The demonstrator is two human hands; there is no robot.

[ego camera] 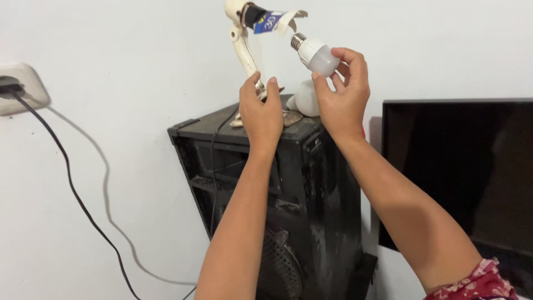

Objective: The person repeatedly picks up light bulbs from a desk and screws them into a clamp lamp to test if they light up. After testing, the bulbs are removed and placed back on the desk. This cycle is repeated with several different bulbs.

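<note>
The right hand (344, 94) holds a white light bulb (316, 54) by its round end, up high, with the metal screw end pointing at the lamp's socket (255, 15). The bulb is near the socket but not touching it. The left hand (261, 111) grips the cream lamp arm (243, 53) low down. The lamp stands on a black speaker box (288, 183). Another white bulb (305, 100) lies on the box.

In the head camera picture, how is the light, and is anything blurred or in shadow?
Head view: soft, even light with no glare; the cable throws a faint grey shadow on the white wall. The bulb in the right hand is sharp, and so is the left hand on the lamp arm. The black speaker and the dark screen lose detail.
</note>
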